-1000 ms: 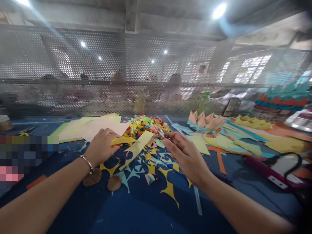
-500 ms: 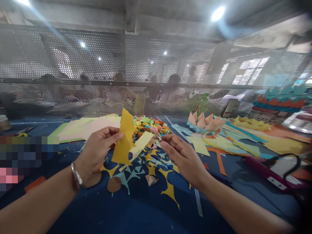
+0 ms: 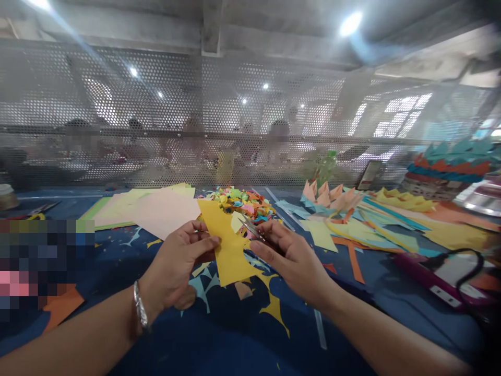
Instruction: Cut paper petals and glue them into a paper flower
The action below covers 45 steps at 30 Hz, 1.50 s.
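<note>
My left hand pinches a yellow paper piece by its left edge and holds it up over the blue table. My right hand grips small scissors, whose blades point left and meet the paper's right edge. A silver bracelet sits on my left wrist. Beneath the hands lie yellow and light-blue paper offcuts. Behind them is a heap of small colourful paper scraps.
Pale pink and yellow sheets lie at the back left. Folded orange shapes and long coloured strips cover the right. A pink device with a black cable sits at the right. A perforated metal screen closes the far edge; people sit beyond it.
My left hand picked the yellow paper off the table, raised it, then brought it nearer and lower. My right hand moved the scissors in against its edge.
</note>
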Available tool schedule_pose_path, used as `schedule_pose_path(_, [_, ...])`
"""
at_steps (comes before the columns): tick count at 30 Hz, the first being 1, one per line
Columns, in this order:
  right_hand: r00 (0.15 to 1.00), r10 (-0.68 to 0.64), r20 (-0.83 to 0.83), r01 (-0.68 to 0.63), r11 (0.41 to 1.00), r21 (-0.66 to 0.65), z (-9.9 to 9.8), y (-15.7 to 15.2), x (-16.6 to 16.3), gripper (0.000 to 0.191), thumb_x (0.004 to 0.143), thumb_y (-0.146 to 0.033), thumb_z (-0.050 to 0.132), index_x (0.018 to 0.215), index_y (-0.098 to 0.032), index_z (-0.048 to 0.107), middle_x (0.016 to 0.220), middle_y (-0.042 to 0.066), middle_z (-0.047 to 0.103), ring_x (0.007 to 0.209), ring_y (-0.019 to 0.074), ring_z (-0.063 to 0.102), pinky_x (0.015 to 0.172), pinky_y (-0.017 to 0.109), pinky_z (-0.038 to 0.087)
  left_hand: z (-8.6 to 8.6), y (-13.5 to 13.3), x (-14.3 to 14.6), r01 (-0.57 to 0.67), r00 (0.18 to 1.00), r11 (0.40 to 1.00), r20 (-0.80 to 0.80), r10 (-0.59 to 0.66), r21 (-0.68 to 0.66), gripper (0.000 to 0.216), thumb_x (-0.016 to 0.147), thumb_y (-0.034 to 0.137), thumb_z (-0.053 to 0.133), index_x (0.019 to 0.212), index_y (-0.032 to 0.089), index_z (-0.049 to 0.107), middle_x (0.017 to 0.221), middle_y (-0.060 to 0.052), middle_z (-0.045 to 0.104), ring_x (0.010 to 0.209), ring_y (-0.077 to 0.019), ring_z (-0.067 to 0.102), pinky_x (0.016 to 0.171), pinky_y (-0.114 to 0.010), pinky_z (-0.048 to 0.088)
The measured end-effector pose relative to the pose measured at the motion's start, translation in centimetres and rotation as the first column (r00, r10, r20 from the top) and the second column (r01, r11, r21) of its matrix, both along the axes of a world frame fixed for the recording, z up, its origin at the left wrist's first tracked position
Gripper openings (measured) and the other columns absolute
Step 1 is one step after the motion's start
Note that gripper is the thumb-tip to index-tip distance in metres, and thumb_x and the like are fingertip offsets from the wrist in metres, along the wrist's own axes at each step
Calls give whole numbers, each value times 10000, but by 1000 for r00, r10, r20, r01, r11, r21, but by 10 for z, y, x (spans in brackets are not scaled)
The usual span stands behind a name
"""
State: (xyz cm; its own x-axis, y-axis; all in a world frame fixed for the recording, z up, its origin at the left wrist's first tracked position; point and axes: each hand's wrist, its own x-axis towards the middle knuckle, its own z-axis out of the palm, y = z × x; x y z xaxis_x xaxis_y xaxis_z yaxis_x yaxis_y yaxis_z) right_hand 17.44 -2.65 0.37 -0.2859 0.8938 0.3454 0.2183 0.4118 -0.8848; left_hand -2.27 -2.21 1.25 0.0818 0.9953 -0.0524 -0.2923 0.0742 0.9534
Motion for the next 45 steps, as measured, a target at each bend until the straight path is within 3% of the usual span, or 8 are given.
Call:
schedule_pose_path(6, [999, 26, 38, -28, 998, 48, 1, -2, -2, 102, 811, -238, 544, 887, -210, 483, 818, 3, 510, 739, 135, 519, 684, 284, 446, -2, -1, 2, 115, 993, 993, 44, -114, -19, 241, 660, 135, 709, 869, 163, 593, 860, -58, 701, 770, -179, 661, 761, -306, 512])
schedule_pose_path(12, [990, 118, 78, -121, 992, 40, -1, -3, -4, 125, 801, -221, 553, 906, -220, 486, 809, 5, 521, 758, 148, 543, 689, 294, 455, 1, -4, 7, 101, 995, 988, 24, -98, -114, 261, 615, 143, 732, 848, 180, 620, 839, -51, 703, 753, -195, 670, 709, -303, 522])
schedule_pose_path(19, [998, 37, 42, -40, 996, 73, 0, -3, -4, 138, 784, -265, 591, 882, -215, 506, 818, 8, 521, 710, 138, 514, 641, 278, 438, -3, -6, 9, 128, 986, 992, -110, -129, -18, 222, 612, 185, 746, 813, 189, 650, 875, -45, 693, 769, -162, 645, 671, -248, 504])
schedule_pose_path(23, [998, 45, 50, -48, 998, 43, 0, -2, -4, 98, 809, -299, 571, 818, -211, 529, 720, -13, 478, 647, 129, 478, 598, 271, 411, -3, -7, 8, 140, 982, 989, -118, -146, -52, 237, 603, 198, 757, 820, 177, 664, 889, -42, 690, 731, -135, 638, 635, -213, 505])
schedule_pose_path(29, [998, 42, 36, -43, 998, 37, -2, 3, -2, 174, 835, -334, 548, 722, -214, 491, 693, -15, 429, 626, 129, 424, 583, 272, 383, -5, -7, 5, 244, 967, 960, -39, -251, -135, 227, 709, 202, 689, 933, 175, 667, 910, -56, 692, 604, -88, 620, 574, -175, 501])
schedule_pose_path(34, [997, 73, -7, -73, 997, -7, 1, 1, -4, 177, 827, -357, 557, 740, -211, 506, 711, -11, 462, 638, 127, 442, 592, 269, 391, -5, -11, 5, 335, 942, 931, 23, -336, -145, 253, 697, 192, 718, 946, 155, 687, 944, -85, 695, 636, -89, 618, 537, -141, 472])
schedule_pose_path(39, [996, 7, -91, -14, 997, -80, -2, 1, -4, 157, 820, -361, 559, 816, -213, 508, 705, -10, 486, 636, 128, 479, 575, 258, 405, -1, -10, 7, 156, 988, 987, 26, -155, -33, 338, 652, 184, 745, 984, 206, 682, 1010, -71, 697, 773, -144, 638, 546, -167, 463])
schedule_pose_path(45, [963, -39, -266, -20, 976, -215, -5, 2, -3, 174, 840, -376, 557, 850, -212, 499, 539, -92, 272, 414, 63, 191, 374, 214, 173, -1, -8, 10, -24, 1000, 997, 15, 23, 67, 96, 615, 192, 759, 675, 170, 686, 669, -3, 678, 577, -105, 583, 608, -230, 500])
